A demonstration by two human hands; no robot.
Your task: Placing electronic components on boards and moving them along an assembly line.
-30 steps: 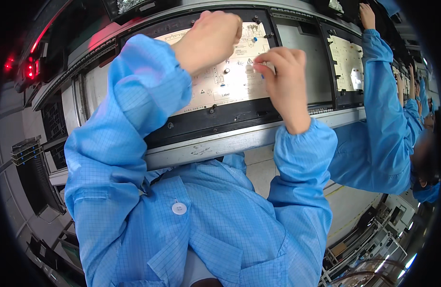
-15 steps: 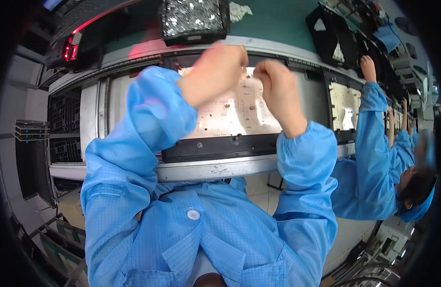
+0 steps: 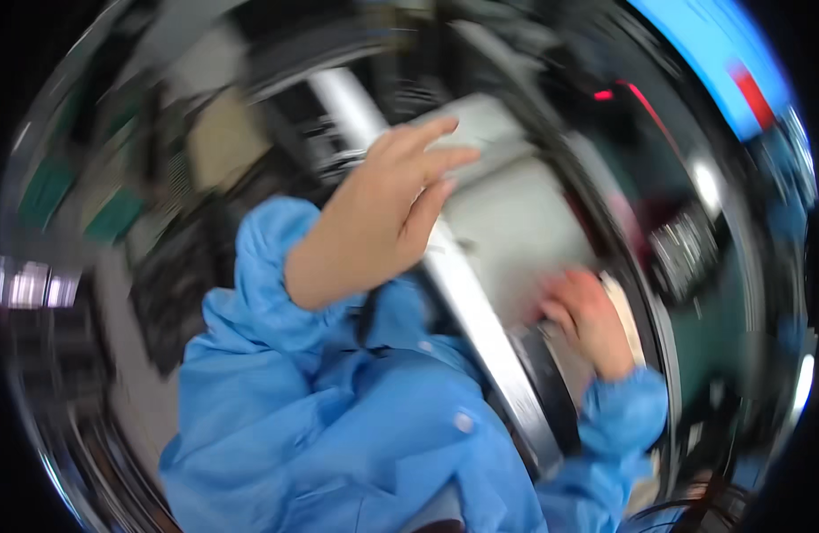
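Observation:
Fingers spread and nothing in them, my left hand [image 3: 374,209] is held over the metal rail [image 3: 480,329] on the near side of the line. My right hand [image 3: 591,315] is farther right, beside a pale board [image 3: 624,324] that is partly hidden behind it. Its fingers point left and look bent, but motion smears them. Whether that hand touches the board or holds anything cannot be made out. Between the two hands lies a plain grey-white surface [image 3: 516,231] of the line.
Beyond the line, a black bin of shiny small parts [image 3: 685,253] stands on a green surface [image 3: 707,355]. A red light strip [image 3: 654,115] glows near a bright blue screen [image 3: 707,62]. Dark racks and green-edged frames [image 3: 111,213] are at the left. Much is blurred.
My view has swung left along the line. The hands, close together over the board before, are now apart. My left hand has opened and moved away from the board.

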